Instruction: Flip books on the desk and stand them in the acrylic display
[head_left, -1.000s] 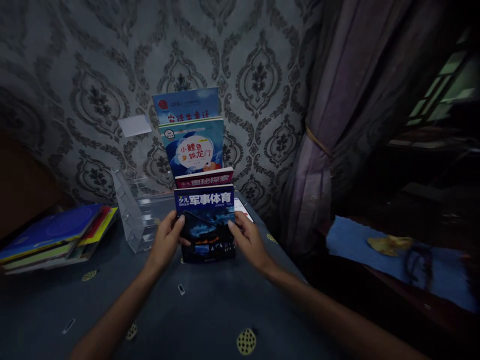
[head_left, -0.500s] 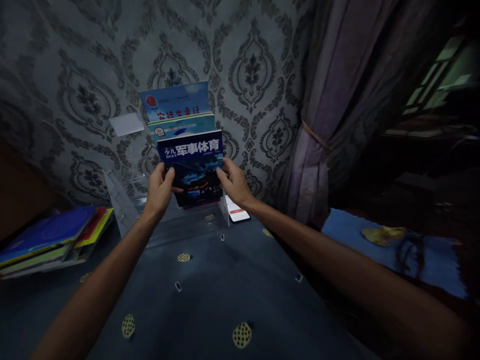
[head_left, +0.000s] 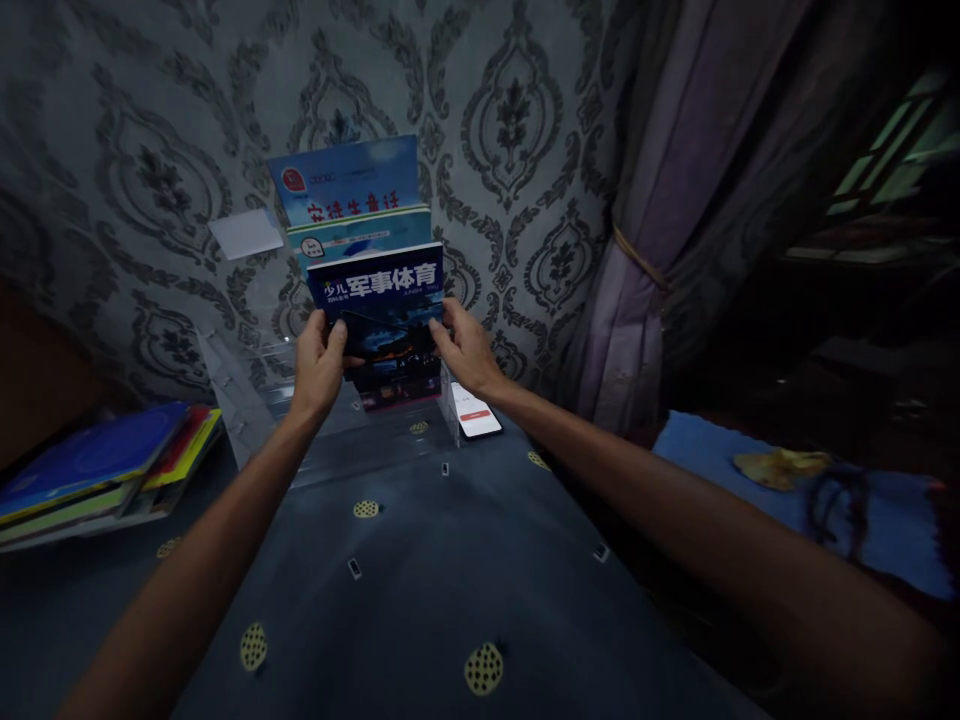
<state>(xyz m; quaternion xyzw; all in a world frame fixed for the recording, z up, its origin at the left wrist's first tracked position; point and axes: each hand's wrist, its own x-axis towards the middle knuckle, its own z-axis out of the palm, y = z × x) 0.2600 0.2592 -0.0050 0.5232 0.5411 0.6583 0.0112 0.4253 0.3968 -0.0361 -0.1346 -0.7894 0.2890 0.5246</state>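
Note:
A dark blue book (head_left: 390, 320) with white Chinese lettering is held upright between my two hands. My left hand (head_left: 319, 365) grips its left edge, thumb in front. My right hand (head_left: 466, 348) pinches the opposite edge the same way. Behind it stand a teal book (head_left: 360, 236) and a taller light blue book (head_left: 349, 178) with red lettering, their lower parts hidden. These books are at a clear plastic rack (head_left: 247, 395), whose left panel and shelves show beside my left hand. Whether the held book's bottom touches the rack, I cannot tell.
A stack of colourful books (head_left: 97, 465) lies at the left on the dark patterned tablecloth (head_left: 405, 600). A lit phone (head_left: 476, 415) lies right of the rack. Behind are the wallpapered wall (head_left: 510, 110) and a tied curtain (head_left: 630, 270). A blue cloth (head_left: 705, 450) lies at the right.
The held book has risen slightly relative to the rack, and more of a reddish-purple cover shows below it. The whole view has shifted a little. Both hands keep their hold.

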